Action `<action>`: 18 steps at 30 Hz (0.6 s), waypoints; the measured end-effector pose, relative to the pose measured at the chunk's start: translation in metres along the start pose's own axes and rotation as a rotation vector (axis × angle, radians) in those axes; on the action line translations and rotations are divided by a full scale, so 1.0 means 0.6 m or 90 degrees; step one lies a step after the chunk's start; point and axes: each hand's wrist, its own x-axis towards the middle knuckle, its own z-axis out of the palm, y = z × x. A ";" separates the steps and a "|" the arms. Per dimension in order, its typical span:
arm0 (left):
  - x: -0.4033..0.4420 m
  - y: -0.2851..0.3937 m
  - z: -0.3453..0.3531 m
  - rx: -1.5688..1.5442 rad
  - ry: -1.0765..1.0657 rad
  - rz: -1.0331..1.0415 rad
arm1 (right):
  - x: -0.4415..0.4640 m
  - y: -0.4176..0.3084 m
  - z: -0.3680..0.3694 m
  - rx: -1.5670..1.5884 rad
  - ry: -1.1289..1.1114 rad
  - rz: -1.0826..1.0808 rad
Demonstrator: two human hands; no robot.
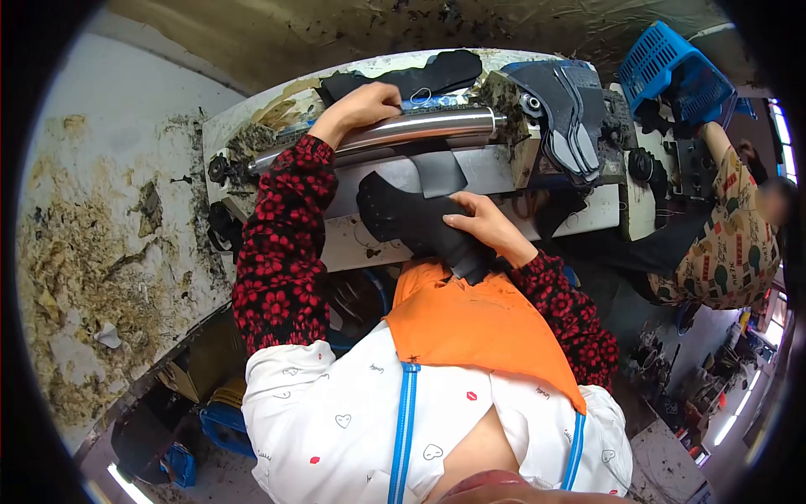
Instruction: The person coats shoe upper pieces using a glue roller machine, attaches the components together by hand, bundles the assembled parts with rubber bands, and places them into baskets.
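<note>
My left hand (368,107) reaches across the shiny metal roller (403,130) of a glue-crusted machine. Its fingers are curled at the roller's far side, and what they hold, if anything, is hidden. My right hand (487,223) grips black shoe-upper-like pieces (403,214) in front of the machine, thumb on top. They hang over the table's near edge against my orange apron (478,323). A dark grey flat piece (439,172) lies on the metal plate below the roller. Behind the roller are more black cut pieces (445,71).
Layered grey cut pieces (571,126) sit at the machine's right end. A blue plastic basket (663,63) stands at the far right, near a co-worker in a patterned top (722,244). Dried residue covers the pale table (109,227) on the left.
</note>
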 end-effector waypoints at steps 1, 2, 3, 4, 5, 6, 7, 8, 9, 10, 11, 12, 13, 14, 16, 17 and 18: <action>-0.004 0.012 -0.008 -0.014 0.016 0.027 | -0.002 -0.001 0.001 0.004 -0.007 0.018; -0.007 0.021 -0.016 -0.027 0.031 0.054 | -0.001 -0.002 0.003 0.009 -0.014 0.036; -0.007 0.029 -0.025 -0.026 0.030 0.054 | 0.002 -0.007 0.003 0.011 -0.013 0.036; -0.008 0.038 -0.033 -0.010 0.051 0.073 | 0.007 -0.017 0.003 -0.007 -0.020 0.084; -0.009 0.045 -0.039 0.005 0.073 0.091 | 0.011 -0.028 0.002 -0.026 -0.029 0.132; -0.010 0.051 -0.044 0.019 0.096 0.110 | 0.017 -0.039 0.001 -0.046 -0.037 0.180; -0.011 0.052 -0.046 0.033 0.120 0.129 | 0.021 -0.048 0.000 -0.067 -0.045 0.229; -0.010 0.049 -0.046 0.031 0.121 0.128 | 0.025 -0.055 0.000 -0.068 -0.046 0.230; -0.008 0.041 -0.047 0.079 0.150 0.155 | 0.032 -0.062 0.004 -0.084 -0.041 0.235; -0.004 0.031 -0.049 0.129 0.179 0.183 | 0.039 -0.068 0.008 -0.099 -0.036 0.239; -0.003 0.020 -0.050 0.179 0.207 0.210 | 0.044 -0.073 0.012 -0.113 -0.031 0.243; -0.005 0.009 -0.050 0.230 0.234 0.237 | 0.047 -0.074 0.015 -0.126 -0.027 0.247; -0.011 -0.008 -0.044 0.232 0.234 0.237 | 0.046 -0.071 0.016 -0.125 -0.027 0.246; -0.018 -0.033 -0.032 0.222 0.210 0.204 | 0.040 -0.063 0.018 -0.079 -0.035 0.205; -0.033 -0.076 -0.003 0.198 0.159 0.137 | 0.024 -0.043 0.021 0.014 -0.049 0.128; -0.034 -0.092 0.007 0.184 0.132 0.103 | 0.019 -0.038 0.021 0.060 -0.057 0.091; -0.036 -0.087 0.005 0.182 0.131 0.100 | 0.018 -0.037 0.021 0.061 -0.058 0.095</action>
